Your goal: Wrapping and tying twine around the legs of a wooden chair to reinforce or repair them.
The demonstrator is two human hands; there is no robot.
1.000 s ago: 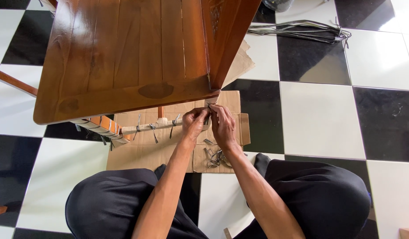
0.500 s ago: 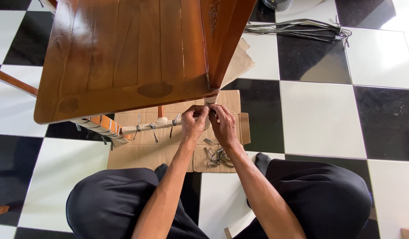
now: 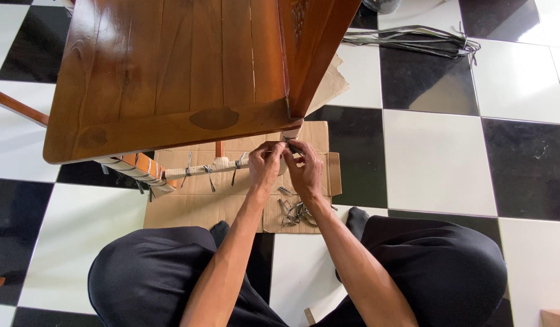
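A: Left hand first; fingers curled, tips pinched on a thin grey strip right at the end of the pale wrapped wooden rail; thumb on the near side, so the strip is held taut against the wood, I judge.

B: And the right hand?

A: Touching the left, knuckle to knuckle; its fingertips also pressed together on that same strip, just under the corner of the glossy brown wooden chair seat; two hands on one small point reads as tying or tightening work; whether a knot is there, too small to tell.

B: Where does the rail sit?

A: Below the seat's front edge, running left from the hands; short grey ties hang off it at intervals; its far left end meets orange-brown wood, partly hidden by the seat.

B: Why cardboard underneath?

A: Flattened brown cardboard sheet lies on the black-and-white chequered tile floor, likely to spare the floor and the chair; a small heap of grey offcut strips lies on it just beside the right wrist, within easy reach.

B: Further out?

A: A bundle of long grey strips lies on the tiles well apart, beyond the chair; the person sits on the floor in black trousers, knees spread either side of the cardboard, which brings the rail close.
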